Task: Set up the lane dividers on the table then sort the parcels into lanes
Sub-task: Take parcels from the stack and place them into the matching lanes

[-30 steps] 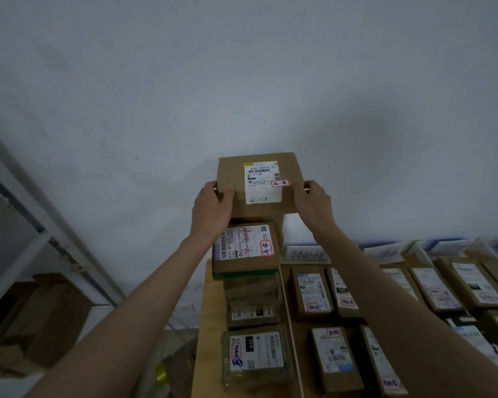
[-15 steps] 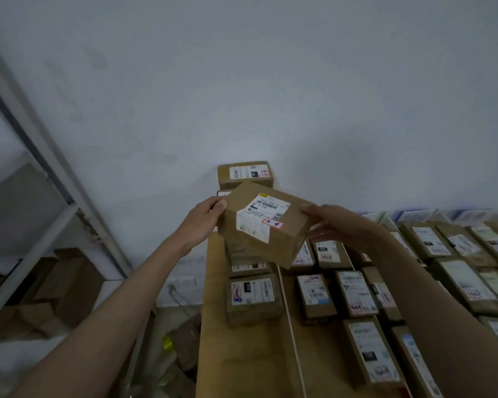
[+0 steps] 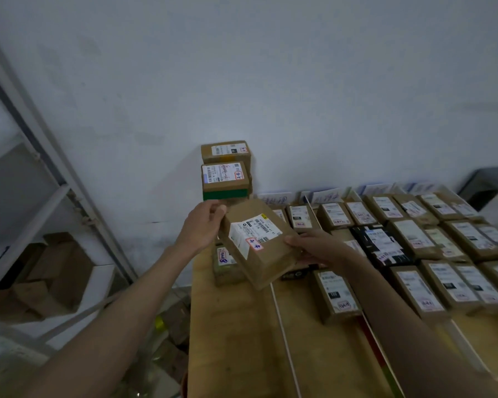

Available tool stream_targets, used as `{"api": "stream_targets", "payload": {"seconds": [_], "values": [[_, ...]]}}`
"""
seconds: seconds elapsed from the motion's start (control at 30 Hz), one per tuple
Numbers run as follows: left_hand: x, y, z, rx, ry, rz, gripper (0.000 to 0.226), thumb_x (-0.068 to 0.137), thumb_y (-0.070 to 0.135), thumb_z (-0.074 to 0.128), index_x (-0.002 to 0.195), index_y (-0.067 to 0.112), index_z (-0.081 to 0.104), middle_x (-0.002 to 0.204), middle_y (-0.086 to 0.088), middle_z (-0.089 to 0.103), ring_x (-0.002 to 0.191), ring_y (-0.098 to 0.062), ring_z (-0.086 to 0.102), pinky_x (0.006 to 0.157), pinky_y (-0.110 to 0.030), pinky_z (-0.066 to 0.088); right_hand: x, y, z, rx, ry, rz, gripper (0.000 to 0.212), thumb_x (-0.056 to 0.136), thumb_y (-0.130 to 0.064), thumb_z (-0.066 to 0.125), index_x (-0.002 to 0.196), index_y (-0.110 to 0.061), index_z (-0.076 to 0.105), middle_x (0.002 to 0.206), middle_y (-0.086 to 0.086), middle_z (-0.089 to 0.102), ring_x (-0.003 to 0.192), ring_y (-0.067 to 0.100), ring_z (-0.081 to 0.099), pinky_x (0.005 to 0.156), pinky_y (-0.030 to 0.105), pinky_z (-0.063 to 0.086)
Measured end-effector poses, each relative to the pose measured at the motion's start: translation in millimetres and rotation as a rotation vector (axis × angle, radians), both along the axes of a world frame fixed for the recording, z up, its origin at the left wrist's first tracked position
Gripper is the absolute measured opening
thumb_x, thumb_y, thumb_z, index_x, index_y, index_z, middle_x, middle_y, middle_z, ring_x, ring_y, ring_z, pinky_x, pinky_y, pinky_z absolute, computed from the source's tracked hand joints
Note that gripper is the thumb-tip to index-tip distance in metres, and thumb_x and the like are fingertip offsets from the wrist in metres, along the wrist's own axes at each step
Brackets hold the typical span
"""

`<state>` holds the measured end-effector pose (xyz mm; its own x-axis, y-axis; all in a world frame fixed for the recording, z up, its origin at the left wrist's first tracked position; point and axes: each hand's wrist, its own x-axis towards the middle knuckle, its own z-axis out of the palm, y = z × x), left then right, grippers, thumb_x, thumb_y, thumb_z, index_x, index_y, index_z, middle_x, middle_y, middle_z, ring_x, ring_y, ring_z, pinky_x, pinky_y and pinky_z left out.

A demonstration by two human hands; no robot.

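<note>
The brown cardboard parcel with a white shipping label and a small red-marked sticker (image 3: 258, 244) has come down from the top of the tall stack of brown boxes against the wall (image 3: 226, 170), where both hands held it level a second ago. Now it is tilted and held in the air over the left edge of the pale wooden bench (image 3: 230, 340), in front of the stack and just above a lower plastic-wrapped box (image 3: 223, 262). The left hand (image 3: 202, 225) grips its upper left corner with curled fingers; the right hand (image 3: 314, 245) grasps its right side, thumb on top.

The stack is one box shorter, its top box now a smaller labelled one. So the parcel appears to have been taken off the pile, probably to be moved to another lane; the sticker's marking likely decides which.

A thin white cord divider (image 3: 282, 326) runs along the bench beside the left lane, and rows of labelled parcels (image 3: 408, 242) fill the lanes to the right, so sorting looks well advanced.
</note>
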<state>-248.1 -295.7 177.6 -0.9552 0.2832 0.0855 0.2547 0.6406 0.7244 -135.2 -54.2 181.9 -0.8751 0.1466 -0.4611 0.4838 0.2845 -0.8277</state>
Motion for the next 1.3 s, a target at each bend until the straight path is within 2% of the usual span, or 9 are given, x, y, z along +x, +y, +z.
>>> {"api": "stream_targets", "payload": {"seconds": [0.13,0.27,0.33,0.4,0.47,0.6,0.67,0.83,1.3], "values": [[37,9,-42,-0.209,0.137,-0.115,0.041,0.103,0.041,0.039,0.135,0.020,0.052,0.137,-0.001,0.053,0.122,-0.021,0.052,0.100,-0.037,0.046,52,0,-26,0.111,0.017,-0.186,0.040,0.089,-0.047,0.064,0.104,-0.010,0.068,0.100,0.005,0.070,0.093,0.019,0.069,0.087,0.037,0.058],[91,28,-80,-0.419,0.309,-0.219,0.042,0.100,0.045,0.039,0.128,0.020,0.059,0.127,-0.002,0.059,0.113,-0.022,0.056,0.098,-0.038,0.048,115,8,-55,0.164,0.030,-0.392,0.045,0.091,-0.049,0.061,0.111,-0.009,0.068,0.096,0.000,0.067,0.083,0.010,0.063,0.060,0.021,0.049],[118,39,-91,-0.468,0.351,-0.266,0.048,0.099,0.048,0.031,0.123,0.019,0.061,0.121,-0.001,0.061,0.111,-0.021,0.057,0.098,-0.038,0.046,146,16,-69,0.166,0.042,-0.479,0.046,0.091,-0.049,0.061,0.110,-0.008,0.068,0.098,0.004,0.069,0.085,0.014,0.065,0.064,0.028,0.054],[141,51,-98,-0.501,0.367,-0.283,0.057,0.097,0.050,0.023,0.121,0.018,0.063,0.118,-0.001,0.062,0.110,-0.021,0.058,0.099,-0.039,0.045,173,27,-79,0.183,0.048,-0.532,0.047,0.089,-0.050,0.063,0.108,-0.007,0.068,0.098,0.006,0.071,0.089,0.019,0.067,0.079,0.040,0.058],[163,65,-105,-0.517,0.360,-0.294,0.062,0.095,0.051,0.020,0.120,0.016,0.064,0.117,-0.003,0.063,0.108,-0.022,0.059,0.102,-0.040,0.044,200,42,-85,0.178,0.050,-0.579,0.045,0.089,-0.048,0.064,0.109,-0.008,0.068,0.100,0.006,0.070,0.091,0.020,0.066,0.082,0.041,0.057],[202,106,-112,-0.528,0.380,-0.303,0.059,0.095,0.049,0.022,0.119,0.015,0.064,0.117,-0.004,0.063,0.107,-0.023,0.060,0.101,-0.039,0.044,248,75,-89,0.167,0.077,-0.632,0.035,0.092,-0.042,0.062,0.107,-0.011,0.067,0.097,0.003,0.069,0.087,0.014,0.064,0.062,0.023,0.046],[221,133,-115,-0.527,0.380,-0.307,0.059,0.095,0.049,0.022,0.121,0.016,0.063,0.118,-0.003,0.062,0.108,-0.022,0.059,0.102,-0.037,0.043,271,98,-93,0.170,0.071,-0.651,0.035,0.092,-0.042,0.062,0.103,-0.009,0.066,0.092,0.002,0.067,0.082,0.012,0.062,0.058,0.022,0.042],[281,209,-117,-0.513,0.403,-0.331,0.054,0.096,0.049,0.029,0.126,0.017,0.061,0.122,-0.002,0.062,0.113,-0.021,0.057,0.105,-0.037,0.041,336,160,-100,0.156,0.045,-0.693,0.033,0.089,-0.045,0.065,0.099,-0.013,0.069,0.090,0.002,0.070,0.084,0.016,0.065,0.075,0.036,0.055],[370,393,-126,-0.484,0.372,-0.504,0.055,0.099,0.052,0.029,0.133,0.017,0.054,0.130,-0.002,0.057,0.123,-0.020,0.050,0.112,-0.040,0.035,442,304,-104,0.163,0.039,-0.863,0.030,0.092,-0.042,0.062,0.103,-0.015,0.067,0.094,0.001,0.066,0.085,0.015,0.062,0.070,0.030,0.052]]}}
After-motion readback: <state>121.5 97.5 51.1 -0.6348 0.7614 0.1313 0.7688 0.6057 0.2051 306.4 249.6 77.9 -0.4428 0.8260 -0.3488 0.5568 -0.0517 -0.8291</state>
